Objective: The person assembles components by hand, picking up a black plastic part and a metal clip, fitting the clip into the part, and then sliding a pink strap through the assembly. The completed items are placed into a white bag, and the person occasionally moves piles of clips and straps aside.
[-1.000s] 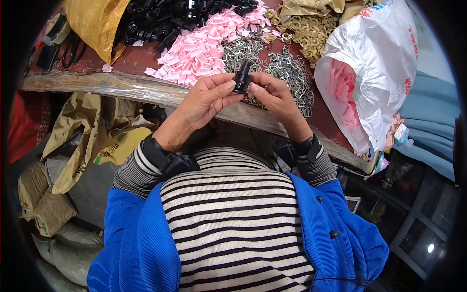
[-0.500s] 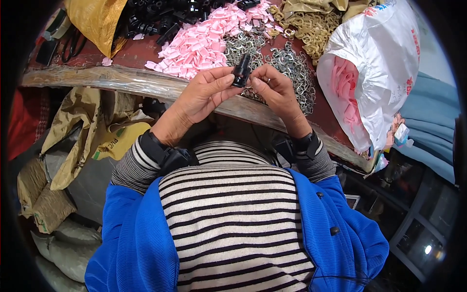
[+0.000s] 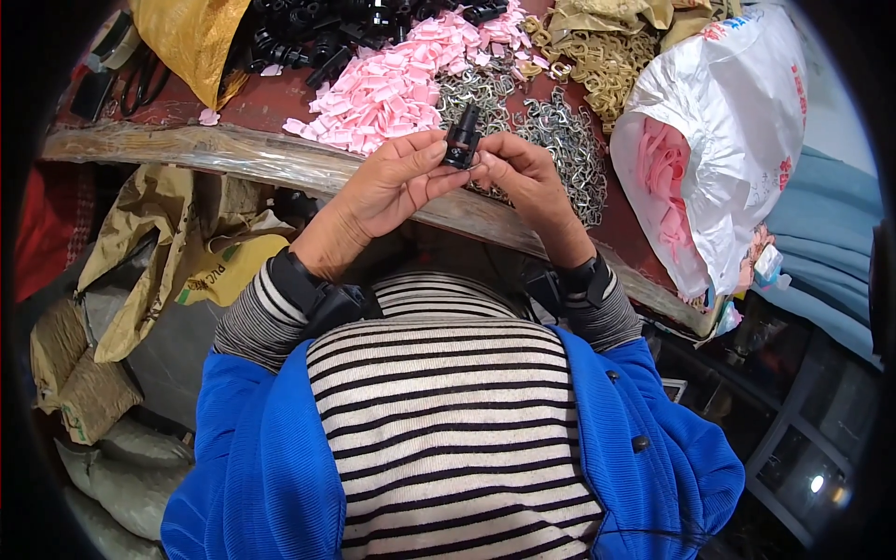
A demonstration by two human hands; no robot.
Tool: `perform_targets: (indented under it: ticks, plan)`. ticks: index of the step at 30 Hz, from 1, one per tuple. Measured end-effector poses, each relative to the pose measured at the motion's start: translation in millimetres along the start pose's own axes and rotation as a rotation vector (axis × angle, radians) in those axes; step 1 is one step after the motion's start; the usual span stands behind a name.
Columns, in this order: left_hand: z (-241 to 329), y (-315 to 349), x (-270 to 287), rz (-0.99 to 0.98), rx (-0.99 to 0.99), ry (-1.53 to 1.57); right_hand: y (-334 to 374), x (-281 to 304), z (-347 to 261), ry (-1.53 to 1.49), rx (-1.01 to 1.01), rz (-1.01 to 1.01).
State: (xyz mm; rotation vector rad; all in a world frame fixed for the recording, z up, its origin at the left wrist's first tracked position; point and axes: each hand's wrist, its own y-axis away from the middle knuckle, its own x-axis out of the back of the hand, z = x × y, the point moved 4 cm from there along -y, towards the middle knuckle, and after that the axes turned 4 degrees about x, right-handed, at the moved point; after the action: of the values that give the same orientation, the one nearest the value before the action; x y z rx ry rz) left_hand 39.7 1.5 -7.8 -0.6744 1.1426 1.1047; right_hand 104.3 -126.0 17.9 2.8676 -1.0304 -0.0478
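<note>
My left hand (image 3: 397, 182) grips a black plastic fitting (image 3: 463, 138) between thumb and fingers, its narrow stepped end pointing away from me. Just right of its base, my right hand (image 3: 525, 175) is closed in a pinch against the fitting's side. Whatever small piece may sit between those right fingertips is hidden. Beyond my hands lies a heap of pink plastic tabs (image 3: 387, 93). Bent metal hooks (image 3: 571, 154) are piled behind and to the right of my right hand.
Black plastic parts (image 3: 322, 37) lie heaped at the back, beside a yellow sack (image 3: 191, 42). Brass-coloured rings (image 3: 607, 70) fill the back right. A white bag (image 3: 714, 121) of pink strips stands at the right. The worn wooden table edge (image 3: 215, 154) runs under my wrists.
My right fingertips have come down and in against the fitting's base, with the fingers closing more tightly. The fitting is turned slightly in my left hand, which stays almost in place.
</note>
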Motion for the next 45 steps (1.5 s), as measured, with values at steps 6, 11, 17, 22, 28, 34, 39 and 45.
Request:
perform_targets:
  ticks: [6,11,17,22,28,34,39,45]
  plan:
    - [-1,-1,1,0.067,-0.084,-0.040,4,4,-5,0.029,0.035,0.108]
    - [-2,-2,3,0.089,-0.096,-0.064,2,5,-6,0.215,0.120,0.130]
    - [-2,-1,6,0.110,-0.092,-0.053,2,0,-14,0.475,0.235,0.087]
    - [-3,-2,4,0.114,-0.101,-0.031,2,3,1,0.094,0.009,0.182]
    - [-6,-1,7,0.082,-0.153,-0.082,-2,2,2,0.035,-0.174,0.098]
    - [-3,-4,-2,0.086,-0.185,-0.072,-2,8,6,-0.065,-0.181,0.073]
    - [-5,-5,-6,0.030,-0.170,-0.104,2,15,0,-0.053,-0.156,0.195]
    - [-4,-3,-3,0.111,-0.069,-0.122,-3,13,-5,-0.038,-0.043,0.189]
